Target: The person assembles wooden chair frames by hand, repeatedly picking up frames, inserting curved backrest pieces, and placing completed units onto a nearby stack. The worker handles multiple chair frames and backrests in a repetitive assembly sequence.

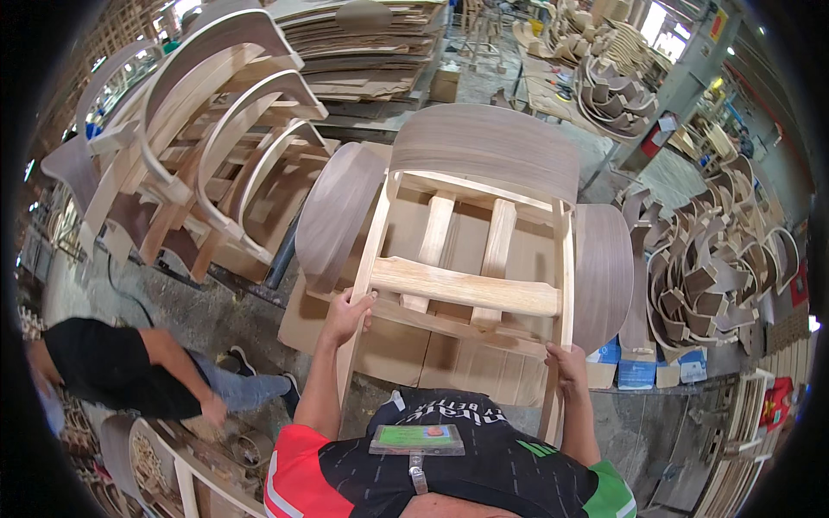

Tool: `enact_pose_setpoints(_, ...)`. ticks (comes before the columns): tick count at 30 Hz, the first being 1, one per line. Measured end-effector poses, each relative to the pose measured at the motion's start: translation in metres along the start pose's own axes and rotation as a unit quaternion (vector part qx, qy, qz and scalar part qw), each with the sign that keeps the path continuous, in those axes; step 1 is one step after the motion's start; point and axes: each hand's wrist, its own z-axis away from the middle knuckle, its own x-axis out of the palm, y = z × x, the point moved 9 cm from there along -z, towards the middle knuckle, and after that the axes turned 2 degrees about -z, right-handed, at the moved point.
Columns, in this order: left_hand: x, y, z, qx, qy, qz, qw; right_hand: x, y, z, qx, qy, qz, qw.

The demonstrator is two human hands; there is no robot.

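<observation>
The left hand [347,315] grips the left leg of an unfinished pale wooden chair frame with dark curved veneer back and side panels [471,285], its fingers [361,304] clenched around the rail just below the thick cross rail. The right hand [568,365] clasps the right leg lower down, fingers wrapped around the slim post. The chair frame lies tipped away from the person, legs toward the body, resting over flat sheets of brown cardboard [449,358] on the floor. To the left stands a row of similar bent-wood chair frames [216,147]. To the right, a heap of curved dark veneer offcuts [704,276] sits beside blue and white boxes [643,371]. At the lower left, another person in a black shirt [104,363] bends over.
</observation>
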Motion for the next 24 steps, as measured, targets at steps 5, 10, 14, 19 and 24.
enact_pose_setpoints(5,0.005,0.009,-0.058,0.000,-0.029,-0.031,0.999,0.018,0.006,-0.036,0.047,0.019,0.013,0.999)
enact_pose_setpoints(10,0.019,0.011,-0.105,-0.026,-0.035,-0.045,0.998,0.026,0.013,-0.075,0.070,0.029,-0.024,0.997)
enact_pose_setpoints(14,0.031,0.020,-0.143,-0.026,-0.038,-0.075,0.996,0.028,0.020,-0.109,0.055,0.060,-0.012,0.997)
enact_pose_setpoints(19,0.032,0.042,-0.180,0.087,0.020,-0.215,0.973,0.044,-0.031,-0.149,-0.074,0.081,0.044,0.993)
enact_pose_setpoints(24,0.040,0.030,-0.133,0.161,0.078,-0.330,0.927,0.047,-0.021,-0.097,-0.189,0.119,0.196,0.955)
